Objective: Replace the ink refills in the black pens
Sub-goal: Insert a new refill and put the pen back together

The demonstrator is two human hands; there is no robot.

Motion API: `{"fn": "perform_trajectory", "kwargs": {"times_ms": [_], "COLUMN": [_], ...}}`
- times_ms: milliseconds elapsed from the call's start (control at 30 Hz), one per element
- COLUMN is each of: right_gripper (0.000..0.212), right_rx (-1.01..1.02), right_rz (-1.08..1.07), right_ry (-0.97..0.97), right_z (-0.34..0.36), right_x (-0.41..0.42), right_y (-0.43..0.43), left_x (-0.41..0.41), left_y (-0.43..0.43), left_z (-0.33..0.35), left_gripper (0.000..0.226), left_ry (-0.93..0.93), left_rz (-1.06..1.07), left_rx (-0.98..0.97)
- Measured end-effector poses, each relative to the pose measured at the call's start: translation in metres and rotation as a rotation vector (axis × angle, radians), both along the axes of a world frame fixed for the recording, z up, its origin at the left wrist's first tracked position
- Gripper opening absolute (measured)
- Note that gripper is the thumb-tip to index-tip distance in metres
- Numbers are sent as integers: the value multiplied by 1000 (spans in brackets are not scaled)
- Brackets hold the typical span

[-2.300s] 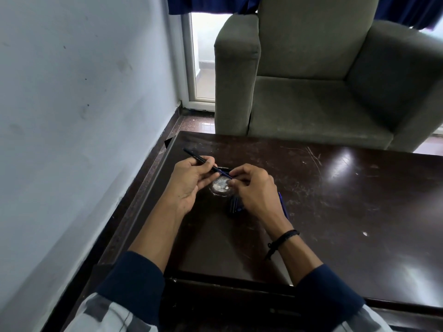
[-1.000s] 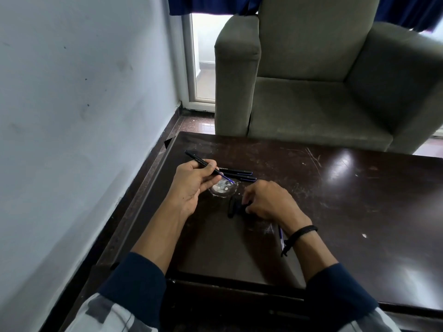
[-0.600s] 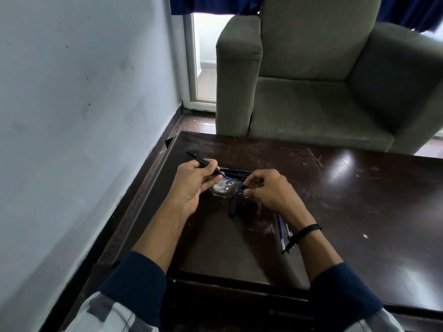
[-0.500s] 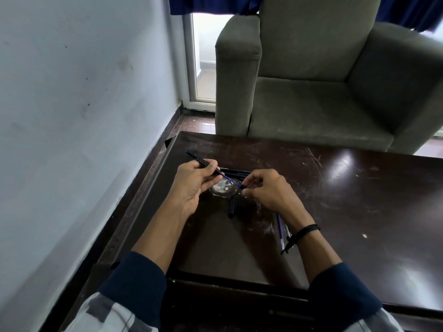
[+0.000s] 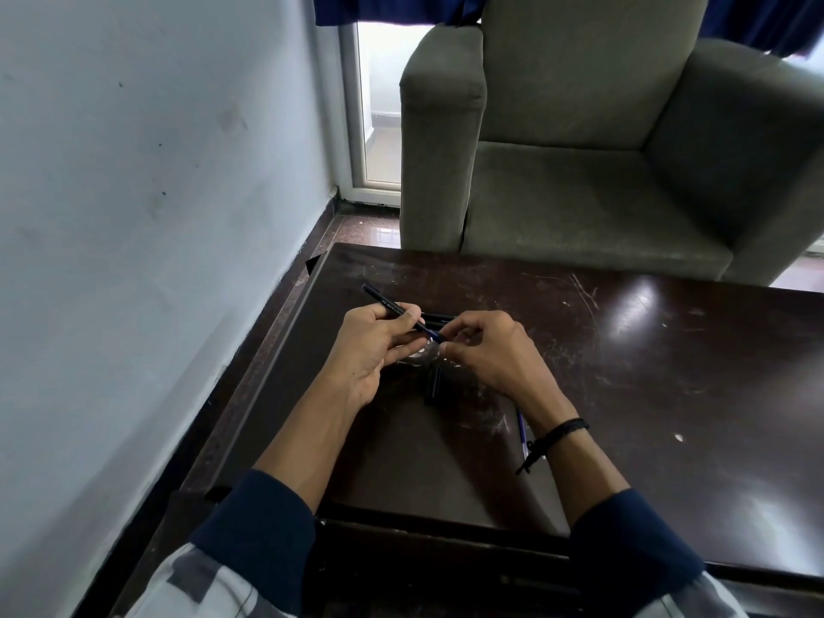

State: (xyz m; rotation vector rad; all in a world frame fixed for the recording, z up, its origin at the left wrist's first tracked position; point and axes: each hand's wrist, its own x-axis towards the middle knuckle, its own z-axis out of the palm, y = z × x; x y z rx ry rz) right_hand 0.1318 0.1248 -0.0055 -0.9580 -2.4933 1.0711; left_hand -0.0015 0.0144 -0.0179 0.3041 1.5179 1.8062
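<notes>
The left grip (image 5: 374,350) is clenched round a slim black plastic pen barrel (image 5: 388,305), thumb and fingers wrapped about its middle, the tail end jutting up and away beyond the knuckles. Just right of that grip, a thin blue ink refill (image 5: 433,335) shows at the barrel's mouth. The right grip (image 5: 486,350) pinches its exposed end between thumb and fingertips (image 5: 446,345); whether a small tip piece sits there too is hidden. Below the two grips, a small clear round dish (image 5: 421,355) and short black pen parts (image 5: 431,385) lie on the dark glossy wooden surface (image 5: 669,394), with more black pens (image 5: 439,316) just beyond. Spare blue refills (image 5: 521,428) rest under the right wrist. The refill is probably light, thin and bendy, so it is best pinched close to the barrel mouth and pushed straight. The barrel looks stiff but smooth, calling for a firm mid-body hold.
</notes>
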Motion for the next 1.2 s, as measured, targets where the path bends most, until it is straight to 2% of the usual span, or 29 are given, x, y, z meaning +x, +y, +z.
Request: {"fn": "perform_trajectory", "kwargs": {"times_ms": [600,800,1000,1200], "right_gripper": [11,17,18,7], "right_rx": [18,69,32,21], "right_rz": [6,19,14,-12], "right_ry": [38,6,26,15], "right_z": [2,0,0,-3], "right_x": [1,-1,-1,-2], "right_y": [-3,-3,-3,-3], "left_x": [1,2,0,1], "left_y": [1,2,1,2], "left_z": [-4,-3,-4,-5], "left_gripper": [14,13,12,11], "left_ry": [18,28,34,23], "left_rz": [-21,-14,5,-9], "left_rx": [0,12,18,16]}}
